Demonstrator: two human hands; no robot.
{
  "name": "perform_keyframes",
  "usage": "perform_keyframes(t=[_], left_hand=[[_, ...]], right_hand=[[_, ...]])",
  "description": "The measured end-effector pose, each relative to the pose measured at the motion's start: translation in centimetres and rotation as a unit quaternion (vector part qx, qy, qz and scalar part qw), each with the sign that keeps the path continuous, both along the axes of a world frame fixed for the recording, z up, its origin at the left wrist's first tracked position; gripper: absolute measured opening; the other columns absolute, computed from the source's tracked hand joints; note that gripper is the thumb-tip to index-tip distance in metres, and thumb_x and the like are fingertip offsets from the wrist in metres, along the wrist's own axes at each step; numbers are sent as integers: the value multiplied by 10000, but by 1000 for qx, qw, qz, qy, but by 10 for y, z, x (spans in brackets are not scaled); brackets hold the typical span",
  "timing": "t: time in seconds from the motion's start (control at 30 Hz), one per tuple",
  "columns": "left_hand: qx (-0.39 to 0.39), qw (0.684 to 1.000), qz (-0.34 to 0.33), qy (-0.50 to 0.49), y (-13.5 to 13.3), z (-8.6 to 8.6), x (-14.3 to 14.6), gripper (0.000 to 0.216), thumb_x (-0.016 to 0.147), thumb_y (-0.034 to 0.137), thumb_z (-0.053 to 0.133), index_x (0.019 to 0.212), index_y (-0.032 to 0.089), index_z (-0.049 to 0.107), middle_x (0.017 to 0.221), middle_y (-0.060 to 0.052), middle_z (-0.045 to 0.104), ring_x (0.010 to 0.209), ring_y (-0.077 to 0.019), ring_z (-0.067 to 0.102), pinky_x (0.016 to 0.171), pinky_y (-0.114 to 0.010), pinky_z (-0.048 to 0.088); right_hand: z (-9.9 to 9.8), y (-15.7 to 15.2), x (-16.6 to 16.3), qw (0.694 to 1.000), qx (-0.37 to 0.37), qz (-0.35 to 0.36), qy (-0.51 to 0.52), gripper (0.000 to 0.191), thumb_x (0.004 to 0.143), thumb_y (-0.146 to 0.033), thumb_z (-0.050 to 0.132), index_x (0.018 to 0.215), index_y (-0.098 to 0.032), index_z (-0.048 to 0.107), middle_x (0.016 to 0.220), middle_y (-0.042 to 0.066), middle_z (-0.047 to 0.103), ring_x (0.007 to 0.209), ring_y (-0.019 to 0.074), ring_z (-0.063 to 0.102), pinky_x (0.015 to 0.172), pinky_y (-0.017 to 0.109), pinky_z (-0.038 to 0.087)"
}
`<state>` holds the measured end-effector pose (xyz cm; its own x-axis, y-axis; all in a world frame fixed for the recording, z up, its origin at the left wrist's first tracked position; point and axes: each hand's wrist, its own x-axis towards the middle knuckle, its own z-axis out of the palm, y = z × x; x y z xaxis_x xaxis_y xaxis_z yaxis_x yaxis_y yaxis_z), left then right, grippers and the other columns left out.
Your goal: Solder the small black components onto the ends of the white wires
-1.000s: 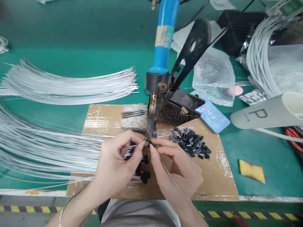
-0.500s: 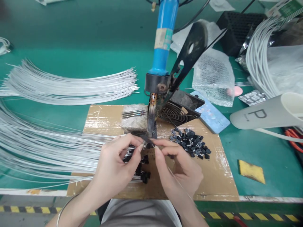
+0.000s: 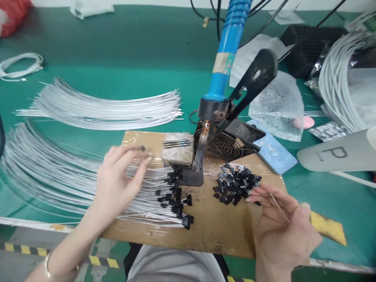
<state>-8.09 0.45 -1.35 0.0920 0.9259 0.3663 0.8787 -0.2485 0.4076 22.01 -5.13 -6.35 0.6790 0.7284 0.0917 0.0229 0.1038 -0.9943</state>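
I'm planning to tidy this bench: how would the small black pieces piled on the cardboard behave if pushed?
The small black pieces would probably scatter, since they lie loose in a heap. Each is likely light, being tiny beside the right hand. They seem more apt to slide than roll, as they look boxy, with flat sides.

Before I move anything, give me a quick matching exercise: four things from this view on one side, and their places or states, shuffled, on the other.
Column one
1. left hand
2. blue handle
3. right hand
4. yellow pad

Column two
A. at the pile of loose black pieces, crossed by a thin strand
B. on the green tabletop, partly hidden
C. over the white wires
D. set in a black collar

Right pairs: 1-C, 2-D, 3-A, 4-B
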Motion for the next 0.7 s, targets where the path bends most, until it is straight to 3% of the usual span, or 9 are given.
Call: perform_keyframes(t=[0.13, 0.23, 0.3, 0.47, 0.7], left_hand=[[-87, 996, -3, 20, 75, -10, -22, 132, 976, 272, 629, 1015, 202, 733, 1158, -150, 732, 1178, -358, 642, 1085, -518, 486], [-104, 995, -10, 7, 120, -22, -31, 68, 921, 234, 674, 920, 199, 733, 1058, -130, 716, 1094, -340, 635, 1050, -507, 500], [-110, 994, -14, -7, 135, -30, -34, 74, 896, 207, 693, 824, 206, 712, 968, -105, 707, 1041, -319, 630, 1029, -485, 505], [-108, 992, -16, -58, 134, -33, -40, 135, 883, 257, 738, 757, 215, 713, 935, -78, 740, 1005, -282, 651, 1008, -425, 511], [-81, 985, 2, -152, 116, -18, -43, 194, 858, 390, 753, 739, 246, 702, 981, -45, 801, 1009, -242, 732, 1022, -366, 530]], right_hand=[[-2, 4, -4, 1000, 15, 6, -3, 454, 1015, -554, 629, 925, -132, 770, 896, 105, 774, 690, 231, 724, 527, 362, 568], [-2, 4, -4, 1000, 13, 1, -2, 446, 993, -560, 683, 886, -138, 775, 890, 99, 775, 677, 218, 721, 506, 343, 567], [-2, 3, -3, 1000, 12, -4, -1, 444, 979, -561, 709, 850, -140, 772, 890, 98, 774, 677, 213, 720, 499, 336, 568], [-2, 3, -2, 1000, 6, 1, -10, 441, 991, -542, 697, 827, -139, 770, 874, 99, 775, 674, 210, 720, 494, 328, 562], [-2, 3, -4, 1000, -2, 6, -11, 414, 1000, -515, 698, 854, -140, 796, 857, 88, 786, 662, 199, 720, 505, 320, 563]])
